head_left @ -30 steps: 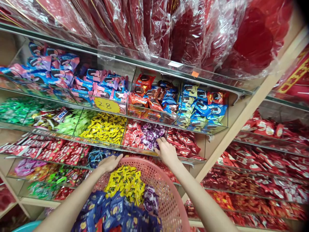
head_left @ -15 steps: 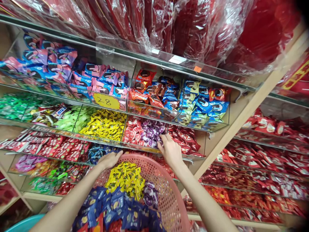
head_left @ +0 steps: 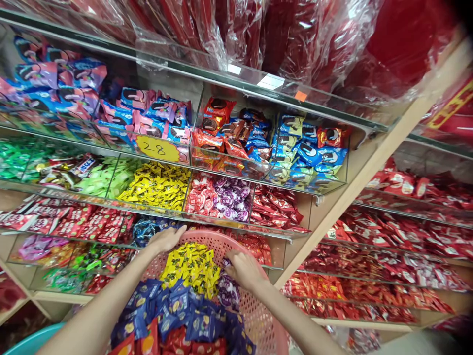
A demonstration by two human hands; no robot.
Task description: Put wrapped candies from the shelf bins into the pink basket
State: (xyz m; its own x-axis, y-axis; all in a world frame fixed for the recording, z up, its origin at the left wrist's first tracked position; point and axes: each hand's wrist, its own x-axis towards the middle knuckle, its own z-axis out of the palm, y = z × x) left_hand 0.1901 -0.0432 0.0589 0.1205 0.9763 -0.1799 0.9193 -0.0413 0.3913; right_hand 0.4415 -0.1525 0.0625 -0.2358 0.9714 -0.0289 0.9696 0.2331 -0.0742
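A pink perforated plastic basket (head_left: pixel 254 315) is in front of me, holding wrapped sweets. My left hand (head_left: pixel 168 240) is closed over its far left rim. Inside the basket's right side, my right hand (head_left: pixel 242 268) has its fingers curled down at the purple-and-white wrapped candies (head_left: pixel 228 291); its fingertips are partly hidden among them. Yellow packets (head_left: pixel 190 266) lie beside these candies. Nearer me are dark blue packets (head_left: pixel 177 305), with red ones (head_left: pixel 177 340) at the bottom. On the shelf above, a bin holds more purple candies (head_left: pixel 231 197) next to pink-red ones (head_left: pixel 203 195).
Glass shelves (head_left: pixel 221 222) with divided sweet bins stand close beyond the basket. A yellow tag (head_left: pixel 157 149) reads 28. Plastic-wrapped red goods (head_left: pixel 288 39) fill the top shelf. A wooden upright (head_left: pixel 365 172) slants at right. A turquoise tub (head_left: pixel 33 340) shows at lower left.
My right hand has come down from the purple candies in the shelf bin into the basket. My left hand stays at the rim. The view has shifted slightly.
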